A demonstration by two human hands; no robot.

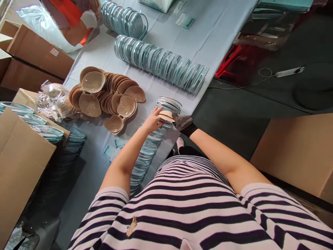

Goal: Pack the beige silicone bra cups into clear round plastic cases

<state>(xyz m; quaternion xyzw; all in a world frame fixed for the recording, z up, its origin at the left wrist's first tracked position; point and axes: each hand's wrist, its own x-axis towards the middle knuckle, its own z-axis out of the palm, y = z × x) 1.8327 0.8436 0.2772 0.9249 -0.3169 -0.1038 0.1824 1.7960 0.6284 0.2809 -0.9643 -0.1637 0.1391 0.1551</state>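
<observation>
A beige stick-on bra cup (166, 115) is between my two hands at the table's near edge. My bare left hand (154, 120) grips its left side, fingers bent around it. My right hand (183, 123), in a dark dotted glove, pinches its right end. Just beyond the cup stand several clear round cases (169, 101). Below my hands runs a row of clear cases (145, 152), partly hidden by my left forearm. To the left lies a pile of brown bra cups (114, 90), nested in rows with shiny inner faces.
Long rows of clear cases (161, 62) lie farther up the table. Printed cards (111, 150) are left of my forearm. Cardboard boxes stand at left (23, 163) and right (296, 152). Another person's arm (75, 33) reaches in at top left. A white basket (158, 5) is at the top.
</observation>
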